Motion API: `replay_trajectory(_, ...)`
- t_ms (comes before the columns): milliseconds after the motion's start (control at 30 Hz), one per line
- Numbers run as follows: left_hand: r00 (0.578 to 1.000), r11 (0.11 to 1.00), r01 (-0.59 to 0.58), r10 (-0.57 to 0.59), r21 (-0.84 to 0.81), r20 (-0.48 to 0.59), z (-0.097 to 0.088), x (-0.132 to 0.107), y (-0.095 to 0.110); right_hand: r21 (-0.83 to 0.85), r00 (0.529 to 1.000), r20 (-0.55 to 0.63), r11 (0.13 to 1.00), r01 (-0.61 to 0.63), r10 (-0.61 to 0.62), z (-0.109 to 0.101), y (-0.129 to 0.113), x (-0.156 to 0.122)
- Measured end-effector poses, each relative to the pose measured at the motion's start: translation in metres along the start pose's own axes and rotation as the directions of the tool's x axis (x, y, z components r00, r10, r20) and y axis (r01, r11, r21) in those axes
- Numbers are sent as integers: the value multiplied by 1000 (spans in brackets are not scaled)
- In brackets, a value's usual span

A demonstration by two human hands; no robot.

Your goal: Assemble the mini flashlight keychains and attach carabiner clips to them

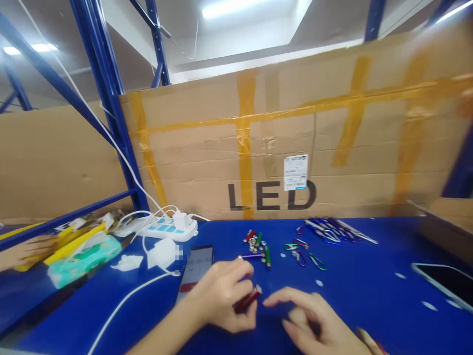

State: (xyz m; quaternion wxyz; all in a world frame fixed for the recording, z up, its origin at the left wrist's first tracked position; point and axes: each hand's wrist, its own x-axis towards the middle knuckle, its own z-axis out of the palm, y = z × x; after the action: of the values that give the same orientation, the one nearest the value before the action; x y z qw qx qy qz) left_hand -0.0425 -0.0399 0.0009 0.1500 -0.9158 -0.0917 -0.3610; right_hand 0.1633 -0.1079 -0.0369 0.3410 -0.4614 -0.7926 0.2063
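Observation:
My left hand (225,296) is closed around a dark red metal tube (248,300), which looks like a small flashlight body with a silvery end facing right. Just to the right is my right hand (314,315), index finger stretched out and thumb apart from it, the other fingers curled. Nothing shows between its fingertips; the curled fingers partly hide the palm. Beyond the hands lie a green tube (268,257), a purple tube (252,256) and a heap of small silvery caps (254,244) with red and green pieces. Several coloured carabiners (318,262) are scattered farther right.
A phone (197,268) lies left of my left hand, another phone (447,281) at the right. Pens (336,230) lie at the back. A power strip (170,228), white cables, and a tissue pack (84,259) occupy the left. Another person's hand (33,250) is far left. Cardboard (203,162) stands behind.

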Motion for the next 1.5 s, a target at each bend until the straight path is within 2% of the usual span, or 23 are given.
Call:
replay_trajectory(100,998,1000,8,-6,24,-65,-3,2,2,-239,986,111,959,151,-128,-7,3,12)
replay_trajectory(167,990,995,30,-17,93,-137,-7,3,2,-351,986,52,922,165,-157,-13,8,19)
replay_trajectory(233,968,975,115,-67,192,-242,-12,2,2,-451,976,-12,872,189,-217,-18,12,24)
replay_trajectory(300,930,944,232,-145,234,-337,-15,-1,4,-555,958,-55,806,205,-281,-23,12,28)
replay_trajectory(400,840,887,439,-347,146,-418,-17,-6,14,-598,939,-72,769,228,-335,-28,12,36)
replay_trajectory(467,764,827,562,-511,19,-393,-15,-8,25,-589,926,-56,761,271,-372,-28,17,46)
replay_trajectory(500,739,796,604,-577,-39,-349,-13,-9,32,-585,919,-38,754,299,-393,-27,22,52)
replay_trajectory(533,732,778,623,-617,-81,-288,-10,-9,38,-581,911,-17,746,326,-412,-25,27,59)
replay_trajectory(567,739,774,624,-629,-105,-241,-7,-9,44,-575,905,8,738,352,-425,-23,33,66)
replay_trajectory(633,792,799,593,-601,-97,-110,3,-7,54,-571,907,37,735,364,-420,-19,44,76)
replay_trajectory(700,854,850,521,-520,-78,39,16,-2,58,-558,924,29,761,332,-381,-16,52,82)
replay_trajectory(767,905,905,419,-409,-70,116,32,3,56,-522,952,-28,816,247,-306,-16,57,83)
replay_trajectory(900,943,936,328,-317,-129,98,61,17,43,-426,980,-144,902,66,-140,-19,58,78)
replay_trajectory(967,951,931,309,-302,-195,63,67,21,36,-410,984,-110,908,87,-143,-20,58,78)
replay_trajectory(1033,942,905,333,-332,-263,49,67,22,30,-417,983,-40,897,148,-180,-21,59,79)
replay_trajectory(1100,902,854,424,-430,-303,50,63,21,24,-426,978,1,885,188,-207,-20,61,80)
replay_trajectory(1133,867,815,484,-497,-317,44,61,20,21,-427,977,-1,883,194,-215,-19,62,80)
replay_trajectory(1200,773,715,596,-634,-365,21,59,19,16,-420,975,-32,888,189,-222,-18,65,81)
replay_trajectory(1267,673,583,672,-738,-457,48,60,18,13,-406,973,-48,894,187,-225,-16,67,81)
replay_trajectory(1333,599,443,700,-791,-560,122,64,18,10,-387,971,-35,899,204,-235,-15,69,81)
replay_trajectory(1400,555,343,689,-816,-639,160,67,18,9,-371,967,-9,899,233,-255,-15,70,81)
replay_trajectory(1500,496,292,650,-862,-701,101,69,18,6,-369,958,12,889,272,-288,-15,69,81)
